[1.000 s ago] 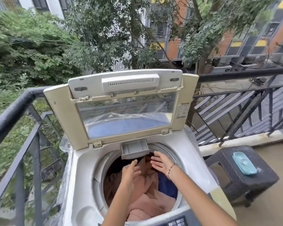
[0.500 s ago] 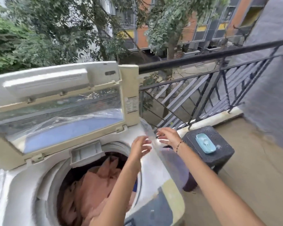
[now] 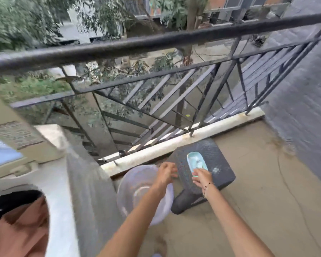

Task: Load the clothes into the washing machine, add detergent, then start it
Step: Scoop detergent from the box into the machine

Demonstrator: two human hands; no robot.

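Balcony: concrete floor [image 3: 258,210] behind a black metal railing [image 3: 156,43]; a dark woven stool [image 3: 220,179] stands near the white top-loading washing machine [image 3: 63,191].
Clothes: pinkish-brown clothes [image 3: 17,225] lie inside the machine.
Detergent: shallow turquoise tray [image 3: 189,157] of white powder [image 3: 197,161], on the stool.
Right hand [image 3: 201,178]: fingers at the tray's near end; blur hides whether the grip has closed.
Left hand [image 3: 166,172]: loosely curled, holding nothing, above a clear plastic basin [image 3: 135,184].
Risk: lifted by one end, the shallow tray could tilt and spill powder onto stool or floor.
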